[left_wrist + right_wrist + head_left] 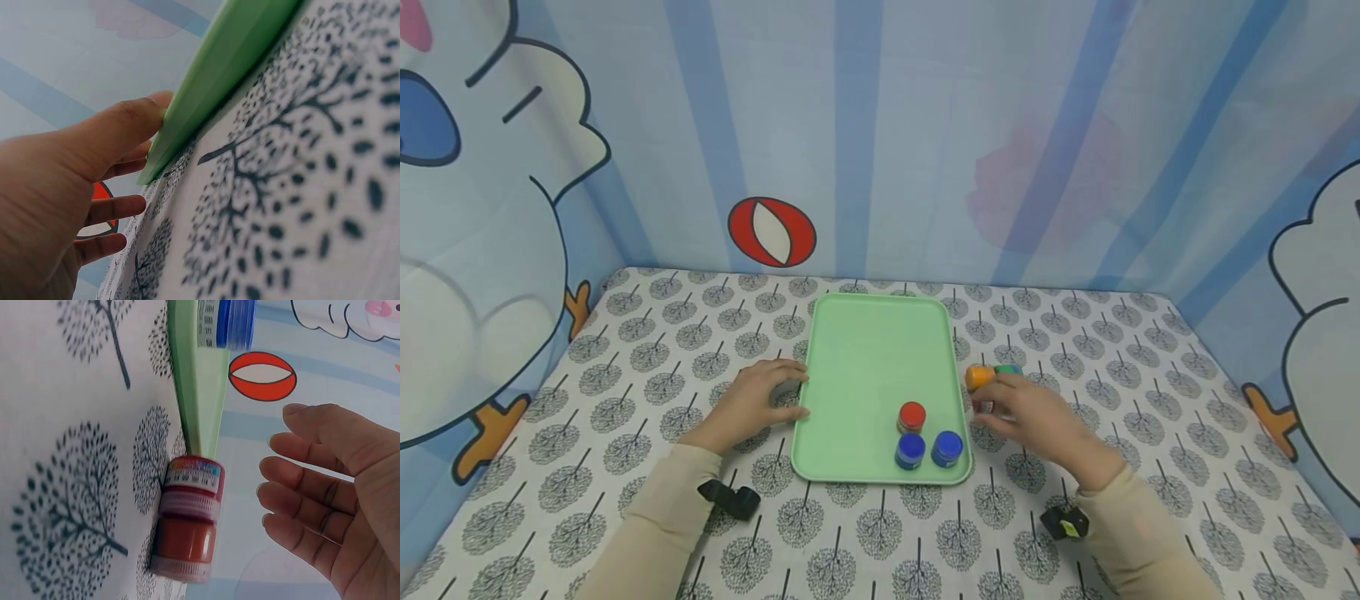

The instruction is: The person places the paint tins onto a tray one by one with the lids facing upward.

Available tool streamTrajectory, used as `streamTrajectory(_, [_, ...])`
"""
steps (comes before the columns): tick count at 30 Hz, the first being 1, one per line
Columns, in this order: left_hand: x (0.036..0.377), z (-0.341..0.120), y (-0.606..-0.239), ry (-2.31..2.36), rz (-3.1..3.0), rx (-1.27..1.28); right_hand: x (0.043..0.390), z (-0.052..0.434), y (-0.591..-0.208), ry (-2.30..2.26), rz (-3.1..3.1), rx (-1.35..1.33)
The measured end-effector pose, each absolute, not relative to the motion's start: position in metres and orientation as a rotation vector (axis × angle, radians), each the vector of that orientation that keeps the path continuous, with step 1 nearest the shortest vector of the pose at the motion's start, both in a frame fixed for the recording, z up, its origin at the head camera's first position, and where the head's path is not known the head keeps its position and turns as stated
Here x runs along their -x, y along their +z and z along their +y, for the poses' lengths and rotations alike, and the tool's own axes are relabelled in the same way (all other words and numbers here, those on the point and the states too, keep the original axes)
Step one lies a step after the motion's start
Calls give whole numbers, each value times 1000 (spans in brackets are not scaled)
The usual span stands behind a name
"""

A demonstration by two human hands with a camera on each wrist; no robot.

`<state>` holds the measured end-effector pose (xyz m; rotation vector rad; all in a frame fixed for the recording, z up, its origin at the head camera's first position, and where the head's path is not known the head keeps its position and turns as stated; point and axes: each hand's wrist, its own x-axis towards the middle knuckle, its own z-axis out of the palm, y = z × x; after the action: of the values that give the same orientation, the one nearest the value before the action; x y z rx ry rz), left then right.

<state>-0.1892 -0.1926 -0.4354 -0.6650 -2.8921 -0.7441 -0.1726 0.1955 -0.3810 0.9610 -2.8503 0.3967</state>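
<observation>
In the head view my left hand [752, 404] is at the left edge of the green tray [872, 350]. Its thumb and fingertips touch the rim, as the left wrist view shows along the tray's outer wall [212, 69]. My right hand [1026, 412] hovers beside the tray's right edge with loosely bent fingers and nothing in its grasp. Near it are an orange paint jar [979, 377] and a green-blue jar [1009, 369]. A magenta jar [195, 476] with a printed label stands by the orange one in the right wrist view, apart from the fingers; the hand partly covers it from above.
On the tray's near right part stand a red-capped jar [912, 417] and two blue-capped jars [910, 451]. A tree-patterned cloth [880, 525] covers the table. Behind it hangs a blue striped backdrop [910, 150] with cartoon figures.
</observation>
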Motion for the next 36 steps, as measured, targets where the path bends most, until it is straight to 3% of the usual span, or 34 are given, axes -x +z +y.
streamTrajectory(36, [190, -195, -438, -796, -2881, 669, 194, 246, -389, 469, -2977, -682])
